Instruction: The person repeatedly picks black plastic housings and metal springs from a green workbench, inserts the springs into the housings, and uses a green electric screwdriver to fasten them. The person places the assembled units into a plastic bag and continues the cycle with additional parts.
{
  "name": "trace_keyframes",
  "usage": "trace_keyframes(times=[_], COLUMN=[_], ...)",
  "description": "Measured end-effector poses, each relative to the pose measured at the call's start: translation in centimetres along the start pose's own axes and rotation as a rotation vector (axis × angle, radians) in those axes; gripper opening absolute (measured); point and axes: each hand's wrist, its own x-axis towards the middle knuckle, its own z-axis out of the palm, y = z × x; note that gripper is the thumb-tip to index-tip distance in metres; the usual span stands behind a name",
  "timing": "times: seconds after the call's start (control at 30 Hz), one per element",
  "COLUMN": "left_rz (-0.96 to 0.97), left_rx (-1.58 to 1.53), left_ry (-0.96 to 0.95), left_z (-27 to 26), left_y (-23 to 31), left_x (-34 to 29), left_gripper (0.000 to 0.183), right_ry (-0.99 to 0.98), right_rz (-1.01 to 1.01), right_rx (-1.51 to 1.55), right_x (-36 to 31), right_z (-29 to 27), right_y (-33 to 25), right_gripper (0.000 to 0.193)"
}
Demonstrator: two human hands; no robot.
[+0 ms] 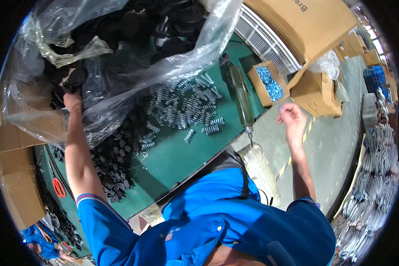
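At the far left, my left hand (72,102) reaches into a clear plastic bag (133,82) of black parts. Its fingers are closed on a black round plastic part (76,78), which partly hides them. Out to the right, my right hand (292,119) hangs above the floor beside a small carton of bluish screws (270,84). Its fingers are pinched together, with a tiny bluish spot at their tips too small to name. Between my hands, a pile of metal springs (177,106) and a green electric screwdriver (242,97) lie on the green table (181,155).
Small black pieces (113,164) are heaped near the table's front left, by orange-handled scissors (58,188). Cartons (317,93) and a white plastic crate (268,37) stand at the right. Bundled grey-white pieces (370,177) are stacked far right. Another person (40,239) is at lower left.
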Motion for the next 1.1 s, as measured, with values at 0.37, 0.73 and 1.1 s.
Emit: trace_keyframes(times=[0.37, 0.73, 1.1], left_rz=[0.450, 0.085, 0.259], left_rx=[-0.606, -0.553, -0.459], left_ry=[-0.061, -1.043, -0.814], left_z=[-20.3, -18.7, -16.3], left_y=[11.7, 13.4, 11.7], left_x=[-20.0, -35.5, -37.1], left_gripper=[0.029, 0.045, 0.046], right_ry=[-0.023, 0.009, -0.002], right_rz=[0.575, 0.586, 0.769], right_rx=[0.526, 0.564, 0.866], right_x=[-13.1, -13.7, -14.0], right_z=[4.0, 4.8, 4.8], right_y=[3.2, 3.5, 4.9], right_gripper=[0.007, 0.010, 0.009])
